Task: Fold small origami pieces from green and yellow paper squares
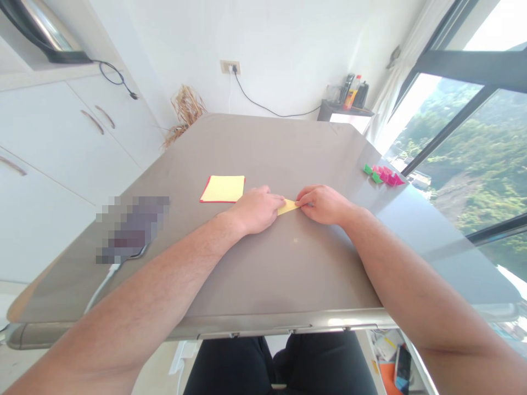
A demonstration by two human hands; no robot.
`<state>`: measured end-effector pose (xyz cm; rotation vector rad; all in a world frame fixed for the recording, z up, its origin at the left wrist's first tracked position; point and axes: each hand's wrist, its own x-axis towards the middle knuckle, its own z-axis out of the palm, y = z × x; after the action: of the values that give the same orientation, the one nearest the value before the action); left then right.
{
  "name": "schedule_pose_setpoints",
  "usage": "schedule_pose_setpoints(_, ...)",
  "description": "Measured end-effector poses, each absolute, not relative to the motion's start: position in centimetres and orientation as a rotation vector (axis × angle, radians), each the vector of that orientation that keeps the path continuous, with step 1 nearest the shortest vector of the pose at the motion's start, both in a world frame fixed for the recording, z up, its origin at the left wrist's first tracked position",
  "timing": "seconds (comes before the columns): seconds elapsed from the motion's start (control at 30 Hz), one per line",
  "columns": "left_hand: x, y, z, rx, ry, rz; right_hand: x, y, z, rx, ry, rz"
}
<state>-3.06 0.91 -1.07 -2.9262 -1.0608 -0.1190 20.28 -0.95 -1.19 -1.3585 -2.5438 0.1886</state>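
A small folded piece of yellow paper (287,207) lies on the table between my two hands, narrowing to a point at its right end. My left hand (260,208) rests over its left part with the fingers together, hiding that side. At the pointed end, my right hand (323,204) pinches the paper between thumb and fingers. Just beyond my left hand lies a stack of square yellow paper (223,188) with red showing along its edges. Farther right, several small folded paper shapes (385,175), pink and green, sit near the table's edge.
The grey table (284,148) has a raised front rim close to my legs. A blurred-out flat object (134,227) with a white cable (101,288) lies at the left. Dried stalks (187,107) stand behind the far left corner; a dark side stand (329,111) holds bottles beyond the far right.
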Motion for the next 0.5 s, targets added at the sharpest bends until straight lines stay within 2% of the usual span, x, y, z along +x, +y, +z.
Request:
schedule_pose_setpoints(0.27, -3.3, 1.3, -1.6, -2.960, -0.974, -0.131, 21.2, -0.9, -0.5, -1.429, -2.538, 0.251)
schedule_pose_setpoints(0.5, -3.4, 1.5, -1.7, -2.978, -0.939, -0.157, 21.7, -0.8, -1.7, -1.461, -2.322, 0.248)
